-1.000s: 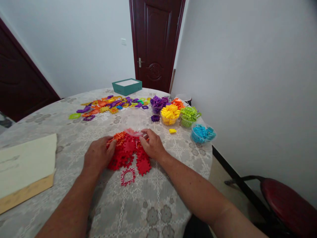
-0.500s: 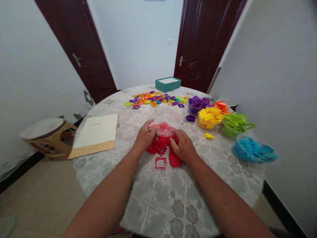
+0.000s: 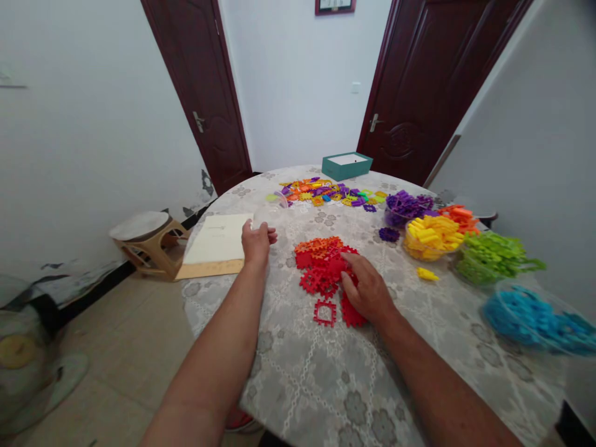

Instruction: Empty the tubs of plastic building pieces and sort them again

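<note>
My left hand point(image 3: 257, 242) is at the near side of a clear plastic bowl point(image 3: 271, 215), fingers curled at its edge beside the paper. The bowl is see-through, so its outline is faint. My right hand point(image 3: 367, 287) rests over the right side of a heap of red notched plastic pieces point(image 3: 321, 280), thumb and forefinger apart and touching the heap. Orange notched pieces point(image 3: 317, 247) lie along its far side. One red square frame piece point(image 3: 325, 313) lies flat in front of the heap.
Mixed colourful pieces point(image 3: 321, 192) spread at the back, before a green box point(image 3: 347, 166). On the right stand tubs of purple point(image 3: 407, 207), yellow point(image 3: 433, 236), green point(image 3: 493, 256) and blue pieces point(image 3: 521, 316). A cream paper sheet point(image 3: 216, 239) lies left; a stool point(image 3: 149, 242) stands beyond the table.
The clear bowl has gone from over the red heap to the left with my left hand, uncovering red and orange pieces. My right hand stays at the heap. The view has turned left.
</note>
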`<action>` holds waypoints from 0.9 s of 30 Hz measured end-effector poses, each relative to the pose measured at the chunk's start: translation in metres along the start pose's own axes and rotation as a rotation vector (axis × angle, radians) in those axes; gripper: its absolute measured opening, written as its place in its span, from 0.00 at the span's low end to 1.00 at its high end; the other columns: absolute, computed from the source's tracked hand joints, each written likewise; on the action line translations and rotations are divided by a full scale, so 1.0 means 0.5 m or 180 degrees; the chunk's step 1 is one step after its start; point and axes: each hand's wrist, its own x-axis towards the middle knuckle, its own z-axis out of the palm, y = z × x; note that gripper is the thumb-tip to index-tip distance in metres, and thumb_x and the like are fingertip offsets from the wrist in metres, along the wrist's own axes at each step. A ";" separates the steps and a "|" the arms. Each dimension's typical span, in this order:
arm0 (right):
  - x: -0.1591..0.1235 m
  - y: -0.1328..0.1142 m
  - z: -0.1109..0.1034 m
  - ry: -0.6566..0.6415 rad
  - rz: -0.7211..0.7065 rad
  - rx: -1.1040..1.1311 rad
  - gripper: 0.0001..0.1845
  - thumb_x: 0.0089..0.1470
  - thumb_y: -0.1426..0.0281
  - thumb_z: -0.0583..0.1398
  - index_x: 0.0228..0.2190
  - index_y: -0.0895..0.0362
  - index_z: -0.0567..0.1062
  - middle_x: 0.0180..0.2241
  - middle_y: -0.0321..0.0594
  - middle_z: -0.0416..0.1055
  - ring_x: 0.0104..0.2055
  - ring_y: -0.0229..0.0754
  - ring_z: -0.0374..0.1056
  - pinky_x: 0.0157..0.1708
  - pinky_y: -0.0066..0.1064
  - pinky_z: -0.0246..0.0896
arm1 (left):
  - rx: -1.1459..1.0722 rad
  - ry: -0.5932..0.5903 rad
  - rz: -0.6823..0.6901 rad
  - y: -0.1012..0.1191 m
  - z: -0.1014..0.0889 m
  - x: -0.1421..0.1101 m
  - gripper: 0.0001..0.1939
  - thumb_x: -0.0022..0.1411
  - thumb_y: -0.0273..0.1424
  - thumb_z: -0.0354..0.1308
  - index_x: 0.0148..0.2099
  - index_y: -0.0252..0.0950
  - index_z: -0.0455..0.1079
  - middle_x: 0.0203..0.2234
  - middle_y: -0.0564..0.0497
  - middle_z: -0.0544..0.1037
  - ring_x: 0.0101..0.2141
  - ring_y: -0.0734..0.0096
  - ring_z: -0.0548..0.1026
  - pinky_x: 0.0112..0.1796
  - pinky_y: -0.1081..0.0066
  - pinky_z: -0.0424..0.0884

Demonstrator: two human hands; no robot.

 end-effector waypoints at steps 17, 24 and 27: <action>-0.001 0.017 -0.005 0.0035 -0.0137 0.0081 0.16 0.65 0.69 0.58 0.50 0.53 0.79 0.51 0.50 0.78 0.56 0.54 0.73 0.60 0.56 0.69 | 0.0870 0.0944 0.0325 -0.005 -0.071 0.045 0.45 0.66 0.40 0.61 0.77 0.35 0.45 0.30 0.54 0.81 0.21 0.71 0.75 0.28 0.73 0.70; 0.018 -0.003 -0.032 0.0095 0.0084 0.0208 0.15 0.64 0.72 0.57 0.49 0.54 0.79 0.52 0.50 0.77 0.57 0.51 0.72 0.62 0.53 0.67 | 0.0928 0.0714 0.0126 0.013 -0.056 0.031 0.43 0.70 0.40 0.59 0.76 0.36 0.40 0.32 0.56 0.78 0.18 0.78 0.70 0.22 0.76 0.64; 0.033 -0.021 -0.066 0.0141 0.0199 0.0218 0.16 0.64 0.73 0.57 0.49 0.52 0.79 0.52 0.48 0.77 0.57 0.49 0.71 0.62 0.49 0.67 | 0.0882 0.0485 0.0253 0.007 -0.051 0.047 0.41 0.71 0.40 0.56 0.74 0.37 0.37 0.35 0.58 0.77 0.22 0.79 0.73 0.24 0.78 0.68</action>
